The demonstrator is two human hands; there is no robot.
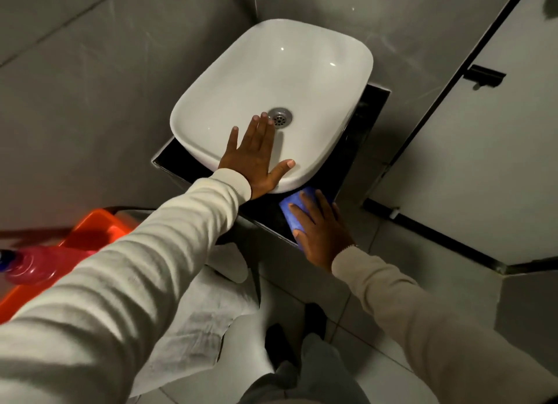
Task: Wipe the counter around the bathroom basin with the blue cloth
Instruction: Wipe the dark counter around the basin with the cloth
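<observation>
A white rounded basin (302, 71) with a metal drain (280, 117) sits on a small black counter (259, 207). My left hand (255, 155) lies flat with fingers spread over the basin's near rim, holding nothing. My right hand (320, 228) presses flat on the folded blue cloth (291, 208) at the counter's front edge, just below the basin's near corner. Part of the cloth is hidden under my fingers.
An orange bucket (90, 231) and a pink bottle (27, 267) stand at the left. White paper (199, 322) lies below the counter. Grey tiled walls surround the basin; a white cubicle door (471, 162) with a black latch (484, 75) is at the right.
</observation>
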